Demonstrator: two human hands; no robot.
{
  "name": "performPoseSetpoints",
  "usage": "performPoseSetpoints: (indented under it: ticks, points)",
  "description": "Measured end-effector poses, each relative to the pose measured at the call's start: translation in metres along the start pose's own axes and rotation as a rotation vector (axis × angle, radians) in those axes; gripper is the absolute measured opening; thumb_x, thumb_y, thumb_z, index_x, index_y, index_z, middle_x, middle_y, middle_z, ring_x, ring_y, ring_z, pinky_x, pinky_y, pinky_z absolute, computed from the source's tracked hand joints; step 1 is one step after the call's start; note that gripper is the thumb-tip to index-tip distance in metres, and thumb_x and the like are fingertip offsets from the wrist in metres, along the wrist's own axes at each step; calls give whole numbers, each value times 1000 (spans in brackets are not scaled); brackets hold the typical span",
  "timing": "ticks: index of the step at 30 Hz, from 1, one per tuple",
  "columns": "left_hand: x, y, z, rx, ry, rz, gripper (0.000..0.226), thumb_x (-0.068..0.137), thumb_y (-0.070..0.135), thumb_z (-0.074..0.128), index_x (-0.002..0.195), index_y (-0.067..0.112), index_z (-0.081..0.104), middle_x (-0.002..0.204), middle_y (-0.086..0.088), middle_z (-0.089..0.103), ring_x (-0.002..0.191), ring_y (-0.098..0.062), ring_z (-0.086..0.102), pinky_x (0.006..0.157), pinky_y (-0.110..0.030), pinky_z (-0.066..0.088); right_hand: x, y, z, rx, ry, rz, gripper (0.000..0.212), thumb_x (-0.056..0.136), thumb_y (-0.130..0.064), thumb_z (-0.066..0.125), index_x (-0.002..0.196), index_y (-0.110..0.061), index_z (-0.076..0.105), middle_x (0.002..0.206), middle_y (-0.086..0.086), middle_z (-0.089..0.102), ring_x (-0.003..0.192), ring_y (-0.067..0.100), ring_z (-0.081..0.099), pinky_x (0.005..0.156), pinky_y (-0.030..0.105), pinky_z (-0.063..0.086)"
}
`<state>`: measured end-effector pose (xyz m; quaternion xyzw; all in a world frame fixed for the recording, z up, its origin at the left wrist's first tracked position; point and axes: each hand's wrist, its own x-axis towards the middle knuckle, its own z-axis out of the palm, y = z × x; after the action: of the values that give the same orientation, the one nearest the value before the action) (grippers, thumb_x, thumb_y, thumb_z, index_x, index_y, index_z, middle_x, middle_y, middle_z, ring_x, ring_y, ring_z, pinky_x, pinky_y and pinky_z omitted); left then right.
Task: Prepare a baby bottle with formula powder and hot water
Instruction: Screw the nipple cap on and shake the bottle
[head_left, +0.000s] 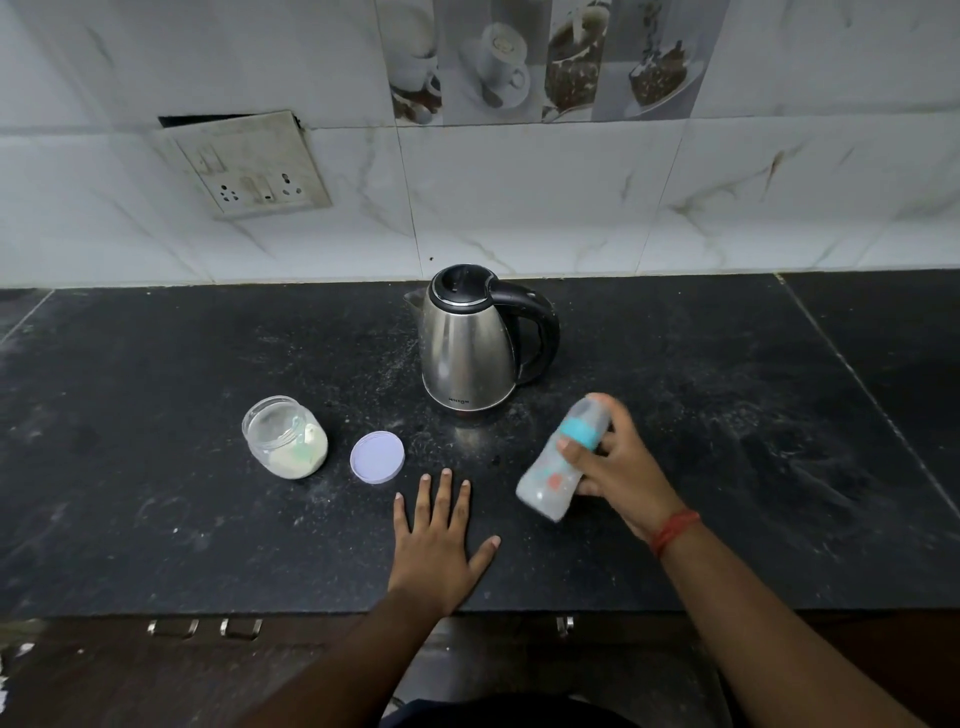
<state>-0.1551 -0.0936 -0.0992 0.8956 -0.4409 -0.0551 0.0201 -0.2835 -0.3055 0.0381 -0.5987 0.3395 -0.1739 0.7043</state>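
My right hand (618, 470) grips a baby bottle (558, 470) with a teal collar, tilted and blurred, above the black counter (182, 519) in front of the kettle. The bottle looks whitish inside. My left hand (439, 540) lies flat on the counter with fingers spread and holds nothing. A steel electric kettle (467, 348) with a black lid and handle stands at the middle back, lid down. At the left an uncapped glass jar (284, 435) holds pale formula powder and a greenish scoop. Its lilac lid (377, 457) lies flat beside it.
A tiled wall runs behind the counter, with a socket plate (249, 163) at the upper left. The counter's front edge is just below my left wrist, with drawer handles (205, 627) under it. Powder dust speckles the surface.
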Motion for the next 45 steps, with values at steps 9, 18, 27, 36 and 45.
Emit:
performPoseSetpoints:
  ticks: [9,18,27,36,45]
  points:
    - [0,-1,0,-1,-6,-3,87,96,77,14,159,20,33,168,-10,25,156,-35,19,118,-63,8,2,1,-3,-51,24,-17,66,89,-17,75,141,-40,41,126,5,61,107,23,69,80,46,63]
    - [1,1,-1,0,-7,-3,88,96,78,11,161,21,28,170,-9,19,157,-34,13,120,-63,4,9,0,-5,51,132,-48,62,91,-19,73,140,-37,39,127,5,60,106,22,70,80,45,62]
    - [0,0,0,-6,-6,-4,89,96,78,10,162,21,24,170,-8,16,158,-33,9,120,-63,4,5,8,2,35,86,-5,66,90,-19,74,142,-39,38,130,6,57,110,24,68,83,51,62]
    - [-1,-1,0,-7,-15,0,86,97,77,16,160,21,29,169,-9,22,156,-35,16,119,-63,7,5,6,-2,-31,22,37,61,91,-16,73,139,-38,41,128,5,59,109,23,67,77,42,63]
    - [0,0,-3,-2,-12,-4,87,96,78,12,162,22,22,171,-8,13,158,-33,7,121,-62,2,17,-3,-8,92,239,-48,56,94,-15,69,139,-30,38,126,8,61,106,22,69,76,42,63]
